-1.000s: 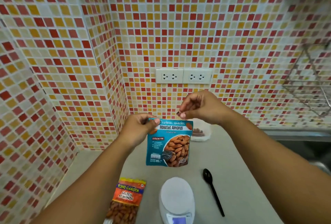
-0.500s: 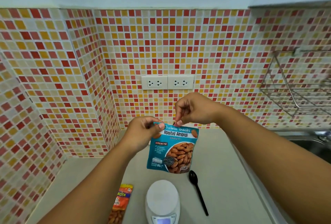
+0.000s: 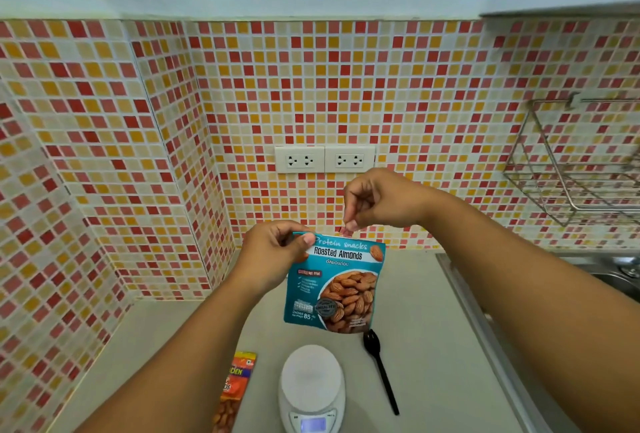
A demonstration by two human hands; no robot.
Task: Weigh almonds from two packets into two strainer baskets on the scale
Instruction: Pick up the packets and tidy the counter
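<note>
I judged the blue almond packet, hanging above the scale at 12 o'clock, light and floppy: left hand pinched its top corner, right hand its top edge.

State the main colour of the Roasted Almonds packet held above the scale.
Teal blue, with white lettering and pictured brown almonds on the Roasted Almonds packet; the head view shows it.

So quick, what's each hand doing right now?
Left hand: pinches the teal roasted-almond packet at its top corner.
Right hand: pinches the packet's top edge.
</note>
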